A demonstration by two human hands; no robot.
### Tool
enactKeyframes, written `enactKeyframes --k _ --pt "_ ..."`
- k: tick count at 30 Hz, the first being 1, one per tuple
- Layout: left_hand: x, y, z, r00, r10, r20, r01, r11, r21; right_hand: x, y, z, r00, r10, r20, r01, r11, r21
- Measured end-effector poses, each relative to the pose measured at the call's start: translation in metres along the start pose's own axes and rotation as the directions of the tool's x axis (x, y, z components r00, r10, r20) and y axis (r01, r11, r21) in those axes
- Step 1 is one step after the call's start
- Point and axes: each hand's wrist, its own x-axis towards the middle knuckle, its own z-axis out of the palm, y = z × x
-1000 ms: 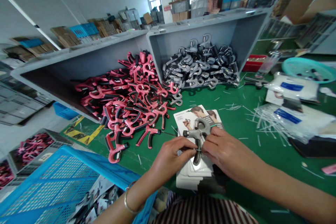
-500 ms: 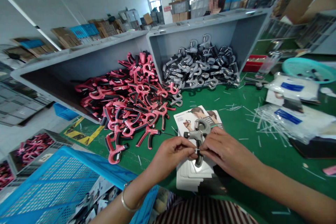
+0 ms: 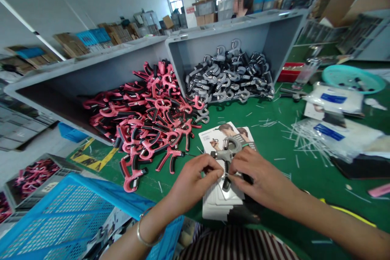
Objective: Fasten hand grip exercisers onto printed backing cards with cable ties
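Observation:
A grey hand grip strengthener (image 3: 233, 146) with a metal spring and black handles lies over a stack of printed cards (image 3: 213, 211). Around one black handle runs a thin white cable tie (image 3: 226, 175), partly hidden by fingertips. My left hand (image 3: 196, 176) is closed in a pinch at the tie, left of the handle. From the other side my right hand (image 3: 256, 174) is closed too, thumb and finger pinching at the tie and touching the handle.
Pink hand grip strengtheners (image 3: 152, 113) spill from a tipped grey crate (image 3: 55, 77); grey ones fill another crate (image 3: 280, 44). At right are loose cable ties (image 3: 310, 140), plastic bags (image 3: 335, 97) and a turquoise tray (image 3: 350, 71). A blue basket (image 3: 73, 203) stands left. A person (image 3: 243, 2) is behind.
The view has shifted slightly, and a yellow-handled object now shows by my right forearm. Both hands remain at the black handle, with the left fingers slightly shifted.

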Motion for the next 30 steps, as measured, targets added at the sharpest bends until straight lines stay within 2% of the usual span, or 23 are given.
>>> enactKeyframes --k 2,4,6,9,11,14,17,20,22,23,25,28,30 --pt "-0.005 -0.004 0.002 0.998 -0.052 -0.046 0.047 0.995 -0.092 -0.004 -0.001 -0.001 1.0 0.028 -0.006 -0.028 0.999 0.016" --pt "-0.01 -0.006 0.008 0.995 -0.063 -0.077 0.054 0.992 -0.115 -0.007 -0.002 0.0 0.998 0.057 -0.025 -0.056 0.998 0.034" --pt "-0.015 -0.007 0.016 0.994 0.008 -0.106 -0.013 0.999 -0.048 -0.008 -0.002 0.003 0.996 0.061 -0.06 -0.057 0.996 0.07" --pt "-0.022 -0.011 0.03 0.972 0.14 -0.189 -0.113 0.982 0.149 -0.008 -0.001 0.009 0.992 0.054 -0.118 -0.033 0.984 0.175" --pt "-0.026 -0.017 0.039 0.954 0.17 -0.249 -0.102 0.959 0.264 -0.007 0.001 0.013 0.99 0.046 -0.135 -0.01 0.967 0.253" --pt "-0.029 -0.032 0.046 0.936 0.226 -0.268 -0.108 0.913 0.393 -0.008 0.006 0.019 0.992 0.017 -0.127 0.025 0.948 0.316" --pt "-0.028 -0.044 0.045 0.914 0.303 -0.27 -0.156 0.877 0.455 -0.009 0.008 0.024 0.987 -0.005 -0.161 0.052 0.955 0.291" --pt "-0.027 -0.049 0.043 0.912 0.305 -0.274 -0.171 0.891 0.421 -0.019 0.016 0.023 0.98 -0.026 -0.195 0.068 0.976 0.208" --pt "-0.03 -0.049 0.041 0.921 0.273 -0.277 -0.163 0.917 0.363 -0.042 0.033 0.017 0.964 0.04 -0.261 -0.001 0.989 0.145" --pt "-0.032 -0.049 0.04 0.931 0.233 -0.281 -0.141 0.939 0.313 -0.06 0.046 0.014 0.946 0.11 -0.305 -0.08 0.991 0.109" --pt "-0.035 -0.051 0.036 0.946 0.102 -0.306 -0.052 0.984 0.168 -0.111 0.076 0.008 0.878 0.299 -0.373 -0.313 0.95 0.025" --pt "-0.031 -0.059 0.033 0.932 -0.088 -0.351 0.066 0.995 -0.075 -0.205 0.114 0.009 0.822 0.495 -0.282 -0.557 0.801 -0.219" --pt "-0.021 -0.063 0.035 0.933 -0.154 -0.327 0.104 0.981 -0.166 -0.255 0.129 0.014 0.783 0.584 -0.213 -0.618 0.69 -0.378"
